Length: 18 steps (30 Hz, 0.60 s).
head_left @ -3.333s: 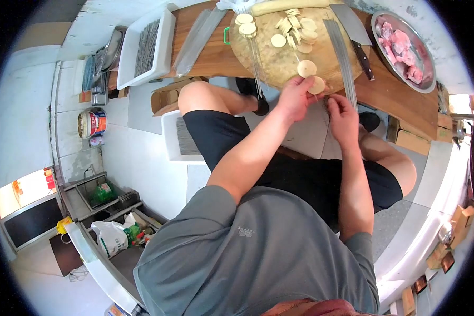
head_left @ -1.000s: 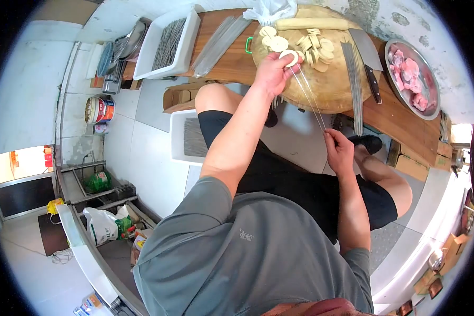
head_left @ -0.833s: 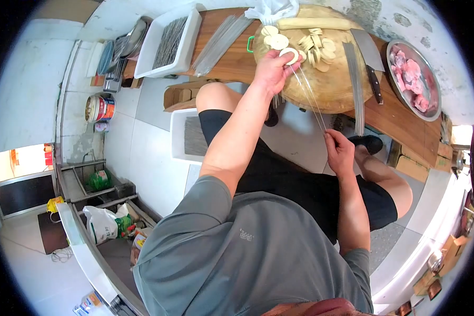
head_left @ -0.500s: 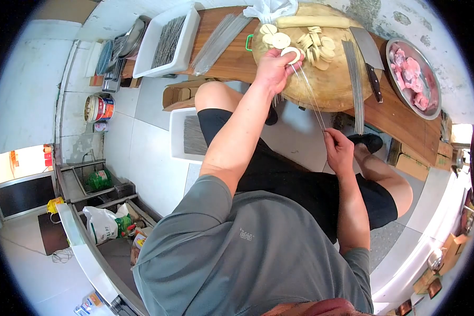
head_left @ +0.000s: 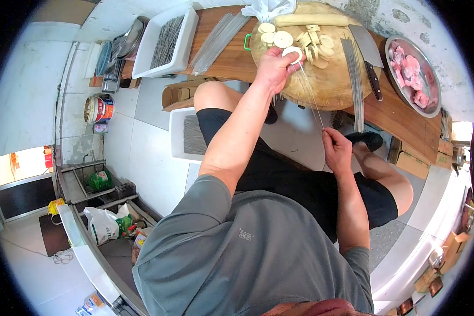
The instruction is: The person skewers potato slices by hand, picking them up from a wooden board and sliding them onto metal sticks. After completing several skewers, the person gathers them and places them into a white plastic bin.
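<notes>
My left hand [head_left: 274,71] is closed on a pale round slice [head_left: 293,53], pinching it between thumb and fingers near the front of the round wooden chopping board [head_left: 321,92]. Lower right, my right hand [head_left: 337,151] pinches the near ends of thin metal skewers [head_left: 313,98]. These slant up from its fingertips to the slice, where their far ends are hidden. Several loose slices [head_left: 283,39] lie just beyond my left hand, beside a heap of cut slices [head_left: 316,46]. A long pale roll [head_left: 312,20] rests along the back of the board.
On the board's right lie a bundle of metal skewers [head_left: 353,79] and a cleaver [head_left: 364,46]. A steel bowl [head_left: 432,108] of raw meat stands farther right. To the left are bagged skewers [head_left: 221,42] and a white bin [head_left: 187,45] of skewers. Another skewer bin [head_left: 177,138] sits below.
Both hands stay nearly in place, still gripping the slice and the skewers. My right hand has shifted very slightly left. The whole view has drifted a little.
</notes>
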Available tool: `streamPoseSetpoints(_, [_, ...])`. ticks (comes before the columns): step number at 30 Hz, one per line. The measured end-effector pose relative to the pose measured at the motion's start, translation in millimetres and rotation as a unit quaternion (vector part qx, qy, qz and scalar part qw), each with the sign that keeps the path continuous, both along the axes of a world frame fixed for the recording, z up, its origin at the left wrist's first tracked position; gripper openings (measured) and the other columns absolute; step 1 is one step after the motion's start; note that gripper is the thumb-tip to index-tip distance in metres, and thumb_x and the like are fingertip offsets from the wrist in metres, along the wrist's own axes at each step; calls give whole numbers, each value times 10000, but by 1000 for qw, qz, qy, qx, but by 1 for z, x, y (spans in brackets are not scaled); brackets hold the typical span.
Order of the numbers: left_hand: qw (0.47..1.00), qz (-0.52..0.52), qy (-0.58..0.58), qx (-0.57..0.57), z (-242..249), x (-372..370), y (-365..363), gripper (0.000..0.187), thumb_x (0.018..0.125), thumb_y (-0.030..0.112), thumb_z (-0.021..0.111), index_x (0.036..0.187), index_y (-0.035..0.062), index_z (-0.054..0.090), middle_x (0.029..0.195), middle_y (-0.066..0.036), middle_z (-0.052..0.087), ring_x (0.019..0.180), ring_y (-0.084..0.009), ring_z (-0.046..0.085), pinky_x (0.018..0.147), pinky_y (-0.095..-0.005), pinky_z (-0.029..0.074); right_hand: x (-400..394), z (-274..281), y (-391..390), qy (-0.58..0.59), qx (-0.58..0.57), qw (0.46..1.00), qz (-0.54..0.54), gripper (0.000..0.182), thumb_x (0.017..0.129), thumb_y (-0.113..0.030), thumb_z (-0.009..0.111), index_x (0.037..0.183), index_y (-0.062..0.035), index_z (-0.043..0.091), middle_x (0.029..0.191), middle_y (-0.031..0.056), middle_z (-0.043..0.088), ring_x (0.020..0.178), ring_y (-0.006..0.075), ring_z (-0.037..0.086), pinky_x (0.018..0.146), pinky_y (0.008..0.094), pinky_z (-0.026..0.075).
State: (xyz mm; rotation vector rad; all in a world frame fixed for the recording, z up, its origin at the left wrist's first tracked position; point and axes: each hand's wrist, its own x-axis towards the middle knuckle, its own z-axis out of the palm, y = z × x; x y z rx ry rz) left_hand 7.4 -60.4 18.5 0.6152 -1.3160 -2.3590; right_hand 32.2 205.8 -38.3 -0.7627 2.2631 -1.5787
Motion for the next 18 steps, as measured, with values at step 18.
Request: streamPoseSetpoints(18, [999,-38,-3,32,-2,5,13,245,897,71,591,1113,-38,553,1042,-134,640,928,-229,655,749,-285,565,1,1,-5,28,-6,999,-24,134,869,-107,638,936,6,666,752,140,658,647,174,626,624,273,490])
